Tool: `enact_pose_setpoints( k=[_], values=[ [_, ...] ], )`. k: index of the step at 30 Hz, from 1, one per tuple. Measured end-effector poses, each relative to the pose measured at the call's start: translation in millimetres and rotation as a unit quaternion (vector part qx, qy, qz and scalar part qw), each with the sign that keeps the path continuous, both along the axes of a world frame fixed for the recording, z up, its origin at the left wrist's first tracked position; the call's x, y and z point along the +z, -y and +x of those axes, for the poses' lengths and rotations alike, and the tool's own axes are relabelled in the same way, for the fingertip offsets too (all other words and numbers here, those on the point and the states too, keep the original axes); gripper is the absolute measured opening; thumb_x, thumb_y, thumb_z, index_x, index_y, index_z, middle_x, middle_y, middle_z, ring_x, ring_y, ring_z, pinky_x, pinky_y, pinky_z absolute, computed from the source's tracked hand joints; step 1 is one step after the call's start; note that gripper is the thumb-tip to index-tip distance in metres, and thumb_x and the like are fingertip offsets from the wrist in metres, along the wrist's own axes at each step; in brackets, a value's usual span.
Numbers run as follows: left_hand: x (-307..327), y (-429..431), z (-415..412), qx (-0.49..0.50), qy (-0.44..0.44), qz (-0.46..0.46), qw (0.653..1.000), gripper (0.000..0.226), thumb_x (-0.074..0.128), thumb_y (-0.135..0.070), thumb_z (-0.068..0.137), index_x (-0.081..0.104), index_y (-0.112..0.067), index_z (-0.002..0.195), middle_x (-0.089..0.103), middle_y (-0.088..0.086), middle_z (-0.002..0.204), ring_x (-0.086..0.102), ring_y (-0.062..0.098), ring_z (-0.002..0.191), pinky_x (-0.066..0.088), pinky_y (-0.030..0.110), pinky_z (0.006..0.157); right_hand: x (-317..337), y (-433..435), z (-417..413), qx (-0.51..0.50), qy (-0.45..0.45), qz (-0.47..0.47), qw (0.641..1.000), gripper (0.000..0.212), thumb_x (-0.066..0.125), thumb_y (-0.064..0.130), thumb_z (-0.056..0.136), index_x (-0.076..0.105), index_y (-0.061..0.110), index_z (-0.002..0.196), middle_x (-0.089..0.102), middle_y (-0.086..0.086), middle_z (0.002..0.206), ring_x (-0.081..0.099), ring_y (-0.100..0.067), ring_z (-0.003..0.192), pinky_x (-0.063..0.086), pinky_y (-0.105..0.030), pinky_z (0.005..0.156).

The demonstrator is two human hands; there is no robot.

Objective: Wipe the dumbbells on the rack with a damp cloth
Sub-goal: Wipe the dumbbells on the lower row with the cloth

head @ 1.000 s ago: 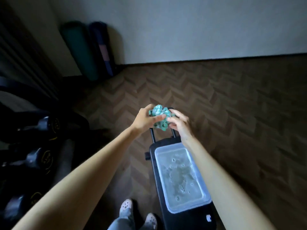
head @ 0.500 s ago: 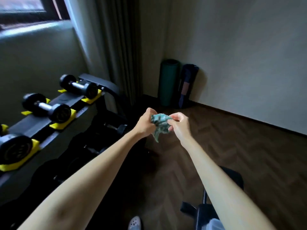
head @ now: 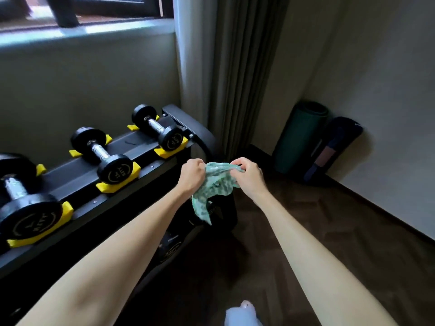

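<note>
Cloth [head: 215, 184], green and crumpled, hangs between two raised hands, just right of the rack [head: 131, 175]. The left hand [head: 191, 176] pinches its left edge in curled fingers; the right hand [head: 248, 176] grips its right edge. Both forearms reach forward from the bottom corners. Three black dumbbells [head: 103, 156] lie in yellow cradles [head: 117, 182] on the rack's top shelf, apart from the cloth. A curtain [head: 237, 74] hangs behind; two rolled mats [head: 301, 137] stand against the wall.

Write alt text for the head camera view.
The left hand and right hand hold a teal cloth between them, beside a black rack carrying three dumbbells on yellow cradles. Two rolled mats stand by the wall.
</note>
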State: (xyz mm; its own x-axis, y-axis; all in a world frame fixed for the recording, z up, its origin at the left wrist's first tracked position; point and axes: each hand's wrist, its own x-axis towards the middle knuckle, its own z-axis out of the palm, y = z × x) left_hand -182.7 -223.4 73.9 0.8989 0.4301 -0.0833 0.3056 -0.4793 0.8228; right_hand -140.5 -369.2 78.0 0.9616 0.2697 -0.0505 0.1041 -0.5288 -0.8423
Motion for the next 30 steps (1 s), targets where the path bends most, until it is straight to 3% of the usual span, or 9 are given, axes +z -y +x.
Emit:
enact_pose_setpoints(
  k=[4,6,9,13,17,21,23,26,30],
  values=[
    [-10.6,-10.7,50.8,0.017,-0.014,-0.095,0.995,0.025,0.045,-0.038,0.092,0.050,-0.015,0.082,0.054,0.003,0.084,0.048,0.020,0.080,0.034,0.031,0.067,-4.7,-21.8,75.7,0.064,-0.003,-0.087,0.994,0.020,0.057,0.026,0.086,0.065,0.011,0.075,0.059,-0.008,0.073,0.054,-0.023,0.076,0.038,-0.029,0.067],
    [-15.5,-15.5,68.9,-0.034,-0.053,-0.102,0.993,0.047,0.061,-0.056,0.078,0.048,-0.015,0.096,0.060,0.001,0.089,0.055,0.015,0.078,0.039,0.029,0.068,-7.7,-32.8,107.8,0.084,-0.083,0.001,0.993,0.022,0.056,0.019,0.085,0.063,0.005,0.069,0.053,-0.007,0.066,0.049,-0.020,0.067,0.037,-0.030,0.063],
    [-24.4,-11.9,93.3,-0.076,-0.105,-0.011,0.991,0.045,0.075,-0.034,0.074,0.053,-0.013,0.108,0.064,0.001,0.097,0.059,0.014,0.088,0.044,0.025,0.073,-12.3,-44.3,153.7,0.127,-0.212,0.082,0.965,0.012,0.055,0.010,0.082,0.065,0.005,0.077,0.056,-0.010,0.073,0.053,-0.022,0.071,0.040,-0.031,0.065],
    [-31.9,-4.6,121.5,0.008,-0.118,0.012,0.993,0.010,0.057,-0.009,0.080,0.061,-0.015,0.088,0.063,0.003,0.086,0.056,0.018,0.083,0.040,0.021,0.064,-16.1,-43.2,203.6,0.231,-0.242,0.001,0.942,0.017,0.054,0.021,0.055,0.058,0.011,0.069,0.050,-0.007,0.073,0.045,-0.022,0.073,0.035,-0.030,0.065],
    [-43.6,0.1,141.9,0.139,-0.092,-0.026,0.986,0.015,0.046,-0.007,0.083,0.060,-0.013,0.086,0.062,0.007,0.082,0.055,0.020,0.076,0.042,0.025,0.062,-39.3,-47.3,242.3,0.312,-0.171,-0.151,0.922,0.027,0.060,0.018,0.066,0.052,0.014,0.092,0.055,-0.002,0.079,0.050,-0.018,0.070,0.036,-0.027,0.060],
    [-54.1,15.7,170.0,0.187,-0.039,-0.001,0.982,0.013,0.048,-0.011,0.085,0.060,-0.007,0.081,0.056,0.005,0.073,0.049,0.019,0.068,0.037,0.030,0.059,-73.4,-57.4,248.1,0.186,-0.067,-0.166,0.966,0.044,0.062,0.027,0.085,0.043,0.002,0.116,0.052,-0.015,0.118,0.052,-0.033,0.110,0.037,-0.033,0.084],
    [-57.7,22.7,183.2,0.190,-0.013,0.025,0.981,0.015,0.050,-0.013,0.085,0.062,-0.005,0.086,0.055,0.005,0.078,0.050,0.020,0.072,0.040,0.033,0.066,-94.7,-59.4,250.2,0.102,-0.179,-0.120,0.971,0.049,0.060,0.039,0.086,0.048,0.000,0.114,0.053,-0.017,0.118,0.055,-0.035,0.105,0.044,-0.038,0.088],
    [-66.5,33.1,199.7,0.154,-0.025,0.023,0.988,0.031,0.046,-0.025,0.078,0.063,-0.003,0.092,0.056,0.006,0.088,0.053,0.022,0.083,0.045,0.037,0.076,-118.6,-53.2,251.5,0.124,-0.424,0.007,0.897,0.027,0.048,0.033,0.097,0.059,0.009,0.091,0.063,-0.008,0.085,0.063,-0.022,0.076,0.055,-0.031,0.061],
    [-76.3,39.3,210.3,0.071,-0.067,-0.046,0.994,0.052,0.044,-0.040,0.065,0.066,0.000,0.089,0.064,0.014,0.098,0.061,0.027,0.085,0.051,0.043,0.077,-144.7,-50.6,250.6,0.155,-0.470,0.112,0.861,0.031,0.026,0.002,0.100,0.050,0.011,0.083,0.052,-0.003,0.074,0.059,-0.010,0.064,0.050,-0.021,0.054]
  ],
)
